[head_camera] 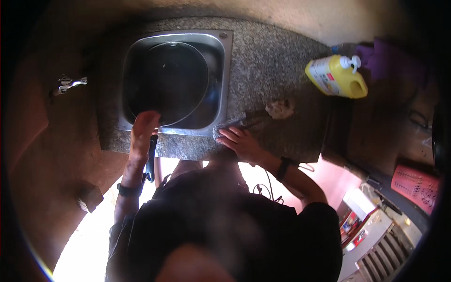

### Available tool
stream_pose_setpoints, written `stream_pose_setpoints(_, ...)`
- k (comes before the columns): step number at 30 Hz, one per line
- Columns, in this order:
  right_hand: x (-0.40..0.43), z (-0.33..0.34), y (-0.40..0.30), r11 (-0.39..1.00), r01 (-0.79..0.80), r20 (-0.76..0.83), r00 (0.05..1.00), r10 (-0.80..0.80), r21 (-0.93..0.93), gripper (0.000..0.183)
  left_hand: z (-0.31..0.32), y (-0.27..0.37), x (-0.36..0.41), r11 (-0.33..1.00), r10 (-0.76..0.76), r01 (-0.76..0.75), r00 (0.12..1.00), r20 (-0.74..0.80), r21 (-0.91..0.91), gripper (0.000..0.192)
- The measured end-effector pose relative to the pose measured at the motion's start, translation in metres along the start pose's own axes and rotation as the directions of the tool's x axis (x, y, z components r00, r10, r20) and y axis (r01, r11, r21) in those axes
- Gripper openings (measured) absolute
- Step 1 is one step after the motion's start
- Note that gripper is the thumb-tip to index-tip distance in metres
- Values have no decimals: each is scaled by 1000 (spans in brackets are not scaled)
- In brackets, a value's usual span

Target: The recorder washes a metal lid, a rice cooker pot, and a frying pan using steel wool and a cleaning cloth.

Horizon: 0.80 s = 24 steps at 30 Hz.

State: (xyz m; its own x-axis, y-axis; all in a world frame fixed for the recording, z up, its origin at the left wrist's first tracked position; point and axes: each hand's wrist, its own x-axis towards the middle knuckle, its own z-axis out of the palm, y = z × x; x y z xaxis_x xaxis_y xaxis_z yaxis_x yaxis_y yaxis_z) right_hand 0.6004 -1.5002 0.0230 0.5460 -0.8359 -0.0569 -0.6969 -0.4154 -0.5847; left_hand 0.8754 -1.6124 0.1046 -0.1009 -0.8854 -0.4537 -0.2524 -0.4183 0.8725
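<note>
A dark round pan (169,84) lies in the stainless steel sink (222,81), and its black handle (151,162) sticks out over the front rim. My left hand (144,123) is at the pan's near edge, above the base of the handle; whether it grips anything is unclear. On the speckled stone counter (260,60), right of the sink's front corner, my right hand (243,141) rests with fingers spread on a grey scouring pad (220,132). Beyond that hand lies a pale crumpled lump (280,108), its material unclear.
A yellow pump bottle (336,77) lies at the counter's right, near purple cloth or plastic (391,60). Far right is a pink perforated basket (415,187). A faucet-like metal fitting (70,84) shows at the left. Black cables (267,192) hang below the counter's front edge.
</note>
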Motion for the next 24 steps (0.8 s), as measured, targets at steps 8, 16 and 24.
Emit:
stream_pose_setpoints(8,148,-80,14,782,-5,-586,659,471,623,31,-58,-41,-39,981,-187,196,942,-280,5,25)
stream_pose_setpoints(16,251,-92,116,469,-883,-369,436,821,-2,61,-83,-76,-87,942,-311,235,881,-356,-241,28)
stream_pose_setpoints(24,327,-42,92,376,-919,-565,374,735,-117,52,-110,-117,-108,874,-440,291,814,-379,-390,24)
